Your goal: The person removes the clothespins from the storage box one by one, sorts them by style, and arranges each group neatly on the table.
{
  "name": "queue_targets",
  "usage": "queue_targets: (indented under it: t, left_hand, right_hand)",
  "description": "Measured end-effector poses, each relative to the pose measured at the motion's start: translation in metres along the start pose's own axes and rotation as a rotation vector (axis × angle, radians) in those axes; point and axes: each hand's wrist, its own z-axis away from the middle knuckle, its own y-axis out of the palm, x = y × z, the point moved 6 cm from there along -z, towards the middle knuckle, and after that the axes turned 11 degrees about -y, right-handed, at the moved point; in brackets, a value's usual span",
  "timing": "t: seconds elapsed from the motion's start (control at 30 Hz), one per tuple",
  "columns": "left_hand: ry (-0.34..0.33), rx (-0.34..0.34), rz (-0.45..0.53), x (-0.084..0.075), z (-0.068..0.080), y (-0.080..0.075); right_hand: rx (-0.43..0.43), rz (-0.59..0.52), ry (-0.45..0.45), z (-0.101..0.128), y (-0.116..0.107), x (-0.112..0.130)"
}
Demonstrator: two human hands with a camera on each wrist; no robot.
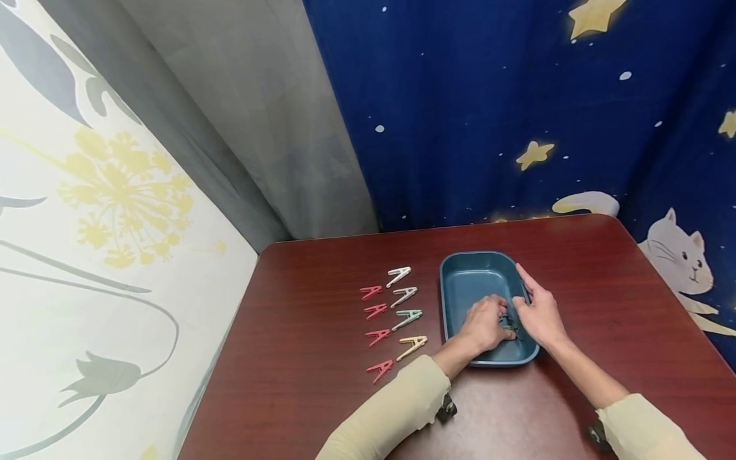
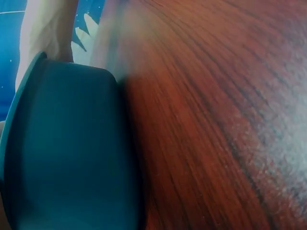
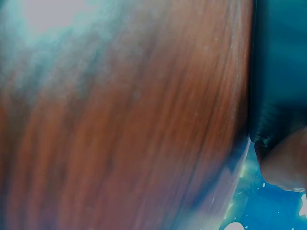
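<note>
1. Head view: evenly and brightly lit; soft, diffuse light, no hard shadows.
2. Head view: faint pale sheen on the dark red-brown wooden counter [image 1: 322, 332] near the lower edge.
3. Head view: wide-angle bending; the counter edges and the wall lines curve toward the frame borders. Centre sharp.
4. Left wrist view: close and soft; the teal plastic rectangular tray [image 2: 67, 153] blurred, wood grain streaked, whitish glare at lower right.
5. Right wrist view: heavily blurred throughout; pale washed-out glare at upper left.

Eight clothespins [image 1: 393, 313] lie in two columns left of the tray [image 1: 471, 271] on the table [image 1: 310, 332].
</note>
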Motion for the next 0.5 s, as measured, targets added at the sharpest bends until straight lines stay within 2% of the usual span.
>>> queue_targets:
  t: [0.17, 0.3, 0.5]
  left_hand:
    - [0.039, -0.014, -0.07, -0.0026, -0.0002, 0.0008]
    - [0.058, -0.038, -0.081, -0.0037, 0.0004, -0.0006]
    - [0.021, -0.062, -0.041, -0.0005, 0.0001, -0.002]
  right_hand:
    - [0.006, 0.002, 0.005, 0.0002, -0.0014, -0.0006]
    - [0.002, 0.005, 0.004, -0.0005, -0.0017, -0.0011]
    - [0.009, -0.002, 0.009, -0.0001, -0.0005, -0.0021]
